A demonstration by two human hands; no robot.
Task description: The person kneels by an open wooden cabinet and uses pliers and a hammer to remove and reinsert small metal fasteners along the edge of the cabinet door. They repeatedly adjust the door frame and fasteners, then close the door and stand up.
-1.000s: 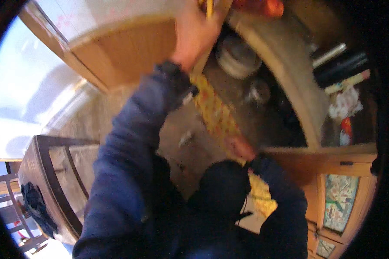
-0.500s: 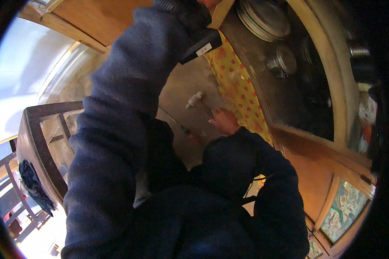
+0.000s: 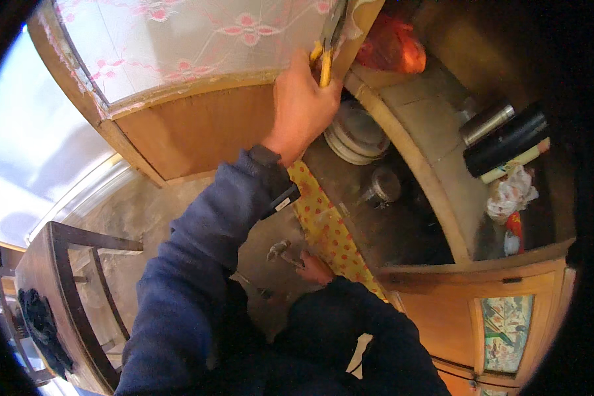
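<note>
My left hand (image 3: 302, 109) is raised at the edge of an open cabinet door (image 3: 198, 129). Its fingers are closed around the yellow handles of a pair of pliers (image 3: 327, 65), whose metal jaws point up along the door's wooden frame. Lower down, near the floor, my right hand (image 3: 317, 269) grips the handle of a hammer (image 3: 278, 250), with the head facing left. A thin tool that looks like a screwdriver (image 3: 252, 284) lies on the floor left of the hammer. Pink-flowered sheeting (image 3: 244, 33) covers the door's upper panel.
Inside the cabinet are stacked plates (image 3: 356, 135), a lidded jar (image 3: 384, 185) and a red plastic bag (image 3: 396, 46). Dark and metal cylinders (image 3: 505, 142) stand on the right shelf. Yellow dotted cloth (image 3: 330, 224) lines the cabinet's edge. A wooden chair (image 3: 79, 297) stands left.
The view has shifted upward, so my left hand and the pliers now show fully; before, that hand was almost cut off at the top. My right hand stays low with the hammer.
</note>
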